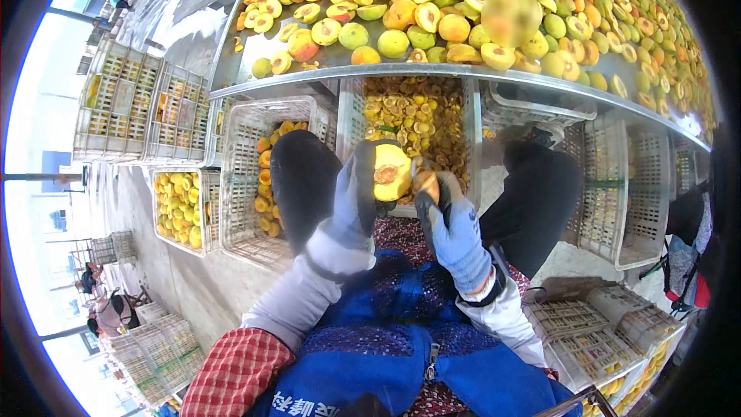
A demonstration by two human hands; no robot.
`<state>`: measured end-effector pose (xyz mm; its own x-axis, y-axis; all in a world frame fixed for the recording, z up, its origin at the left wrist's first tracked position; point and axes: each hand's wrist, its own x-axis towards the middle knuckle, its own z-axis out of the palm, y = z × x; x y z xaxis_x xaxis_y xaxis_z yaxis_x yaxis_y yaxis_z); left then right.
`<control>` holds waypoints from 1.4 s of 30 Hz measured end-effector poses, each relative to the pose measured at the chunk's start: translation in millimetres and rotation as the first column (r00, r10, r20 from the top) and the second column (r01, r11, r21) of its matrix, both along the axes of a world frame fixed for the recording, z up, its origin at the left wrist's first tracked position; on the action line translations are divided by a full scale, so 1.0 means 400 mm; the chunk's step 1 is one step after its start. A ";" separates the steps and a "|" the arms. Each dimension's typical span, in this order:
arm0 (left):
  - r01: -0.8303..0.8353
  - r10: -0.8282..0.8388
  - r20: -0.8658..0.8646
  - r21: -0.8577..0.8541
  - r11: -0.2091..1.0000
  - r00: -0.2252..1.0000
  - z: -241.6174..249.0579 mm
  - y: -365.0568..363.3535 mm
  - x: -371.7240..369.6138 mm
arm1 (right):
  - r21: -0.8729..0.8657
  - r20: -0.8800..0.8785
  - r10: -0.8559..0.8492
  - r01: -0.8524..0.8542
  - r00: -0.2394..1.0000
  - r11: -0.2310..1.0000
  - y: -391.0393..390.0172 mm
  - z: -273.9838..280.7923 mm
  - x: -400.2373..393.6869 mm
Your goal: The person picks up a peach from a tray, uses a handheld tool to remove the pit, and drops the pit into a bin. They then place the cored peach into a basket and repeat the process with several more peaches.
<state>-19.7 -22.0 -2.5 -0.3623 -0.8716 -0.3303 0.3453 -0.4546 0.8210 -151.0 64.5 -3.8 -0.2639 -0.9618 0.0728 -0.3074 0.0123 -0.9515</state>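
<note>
A halved yellow peach (390,174) is gripped in my left hand (355,189), its cut face turned up and the reddish-brown pit hollow showing. My left hand wears a dark-palmed glove and is closed round the fruit's edge. Just right of the peach, my right hand (454,232), in a blue-grey glove, is closed on a small tool with an orange-brown handle (427,182). The tool's tip comes right at the peach's right edge; its exact shape is blurred. Below both hands stands a crate of pits and peach scraps (472,120).
A metal table (309,76) heaped with halved peaches (401,11) spans the front. Left of my knee is a crate of peach halves (239,208), with another full crate (202,216) beyond it. Stacked crates (123,100) stand farther left, and more crates (610,324) at the lower right.
</note>
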 end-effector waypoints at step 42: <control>0.438 -0.126 0.548 -0.488 0.755 0.827 0.092 0.021 -0.073 | 0.187 0.902 -0.125 -0.114 0.412 0.976 0.112 -0.039 0.080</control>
<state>-48.9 -13.7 34.3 -0.5651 -0.8250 0.0024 -0.2030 0.1418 0.9689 -119.1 109.4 -19.6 -0.0654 -0.9186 -0.3898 0.7318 0.2214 -0.6445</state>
